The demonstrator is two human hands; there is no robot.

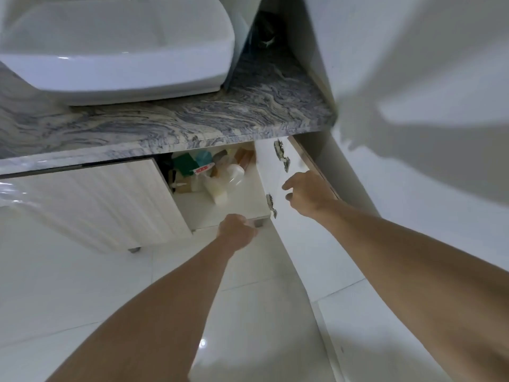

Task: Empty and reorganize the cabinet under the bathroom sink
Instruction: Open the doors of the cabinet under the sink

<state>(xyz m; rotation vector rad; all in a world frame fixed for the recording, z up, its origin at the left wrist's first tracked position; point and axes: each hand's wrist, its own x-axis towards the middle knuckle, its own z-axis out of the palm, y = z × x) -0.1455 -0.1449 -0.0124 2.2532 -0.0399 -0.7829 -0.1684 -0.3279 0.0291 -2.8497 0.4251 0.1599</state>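
Note:
The cabinet (237, 208) under the sink stands with its right door (300, 238) swung wide open and its left door (93, 199) closed. Inside lie several items: a pale plastic bottle (220, 188) on its side, a clear container (235, 173), a green pack (183, 162) and a teal item (204, 158). My left hand (237, 230) is at the front edge of the cabinet floor with fingers curled under; nothing shows in it. My right hand (305, 191) hovers by the inner face of the open door, fingers loosely bent, holding nothing.
A white basin (118, 51) sits on a grey veined stone counter (192, 117) above the cabinet. Two metal hinges (281, 154) are on the open door. A white wall (413, 78) closes in on the right. The floor (82, 293) is glossy white tile.

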